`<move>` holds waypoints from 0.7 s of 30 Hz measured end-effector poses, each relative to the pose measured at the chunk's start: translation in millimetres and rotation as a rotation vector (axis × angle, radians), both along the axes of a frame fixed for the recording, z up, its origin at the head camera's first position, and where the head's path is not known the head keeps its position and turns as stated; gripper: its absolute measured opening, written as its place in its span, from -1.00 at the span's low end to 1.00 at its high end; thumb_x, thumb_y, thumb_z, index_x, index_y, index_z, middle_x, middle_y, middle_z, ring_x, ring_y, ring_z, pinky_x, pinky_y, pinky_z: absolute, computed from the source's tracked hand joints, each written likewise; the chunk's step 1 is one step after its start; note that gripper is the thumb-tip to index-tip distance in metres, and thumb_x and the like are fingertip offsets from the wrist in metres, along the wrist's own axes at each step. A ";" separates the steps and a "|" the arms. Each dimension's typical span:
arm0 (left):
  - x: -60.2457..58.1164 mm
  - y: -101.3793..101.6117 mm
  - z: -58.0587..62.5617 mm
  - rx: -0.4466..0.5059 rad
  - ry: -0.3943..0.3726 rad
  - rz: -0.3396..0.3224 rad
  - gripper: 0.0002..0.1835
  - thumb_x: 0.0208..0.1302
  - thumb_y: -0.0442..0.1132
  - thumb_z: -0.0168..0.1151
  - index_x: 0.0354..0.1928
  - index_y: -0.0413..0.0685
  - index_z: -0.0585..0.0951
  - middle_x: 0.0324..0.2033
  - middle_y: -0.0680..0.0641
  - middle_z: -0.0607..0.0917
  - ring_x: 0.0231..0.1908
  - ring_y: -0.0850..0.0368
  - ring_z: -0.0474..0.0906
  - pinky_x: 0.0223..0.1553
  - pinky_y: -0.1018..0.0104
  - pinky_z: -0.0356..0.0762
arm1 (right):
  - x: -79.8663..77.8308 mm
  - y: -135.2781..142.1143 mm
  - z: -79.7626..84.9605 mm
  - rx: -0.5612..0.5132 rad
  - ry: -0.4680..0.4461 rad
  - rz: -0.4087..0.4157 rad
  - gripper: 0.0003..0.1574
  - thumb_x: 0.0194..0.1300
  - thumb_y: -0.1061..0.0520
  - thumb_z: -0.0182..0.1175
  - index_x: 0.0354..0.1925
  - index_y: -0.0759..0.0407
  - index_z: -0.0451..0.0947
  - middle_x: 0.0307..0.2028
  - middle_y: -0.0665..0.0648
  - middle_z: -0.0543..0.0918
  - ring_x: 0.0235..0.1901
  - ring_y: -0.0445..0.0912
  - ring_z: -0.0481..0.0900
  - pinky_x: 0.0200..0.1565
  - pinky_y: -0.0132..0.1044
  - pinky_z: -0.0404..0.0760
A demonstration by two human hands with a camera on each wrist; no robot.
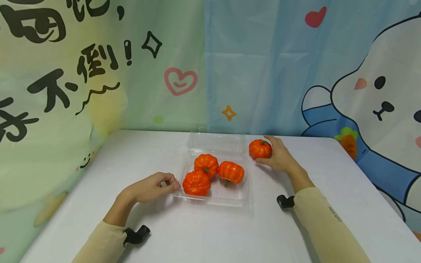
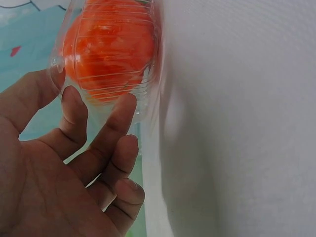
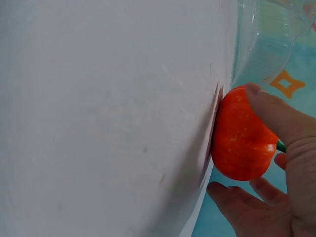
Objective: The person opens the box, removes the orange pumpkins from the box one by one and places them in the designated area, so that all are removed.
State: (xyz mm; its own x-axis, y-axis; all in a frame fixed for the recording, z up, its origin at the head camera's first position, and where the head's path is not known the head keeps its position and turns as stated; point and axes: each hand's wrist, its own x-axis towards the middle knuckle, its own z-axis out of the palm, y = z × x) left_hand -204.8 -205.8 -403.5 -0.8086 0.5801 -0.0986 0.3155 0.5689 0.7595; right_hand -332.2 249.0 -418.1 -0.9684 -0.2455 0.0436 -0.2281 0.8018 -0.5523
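Curving my right hand (image 1: 279,155) around an orange pumpkin (image 1: 257,149) on the table (image 1: 230,237), right of the clear container (image 1: 227,193), I pinch the container's left edge with my left hand (image 1: 152,187).

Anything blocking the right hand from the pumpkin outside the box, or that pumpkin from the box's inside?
Nothing visible separates the right hand from the outside pumpkin. Between that pumpkin and the inside stands the box's right wall; another pumpkin sits just inside.

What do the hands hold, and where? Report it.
Left hand pinches the clear container by its left edge; right hand spans the lone pumpkin sideways, firm grip uncertain.
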 end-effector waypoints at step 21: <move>2.5 -0.2 3.2 -0.012 -0.002 0.011 -0.74 0.55 -0.05 0.10 -0.19 -0.05 0.64 -0.16 0.03 0.69 -0.04 0.07 0.49 -0.01 0.19 0.43 | 28.5 -9.1 30.2 -0.003 0.136 0.051 0.17 0.21 -0.06 0.50 0.55 0.18 0.09 0.50 0.41 0.10 0.47 0.36 0.12 0.38 0.39 0.17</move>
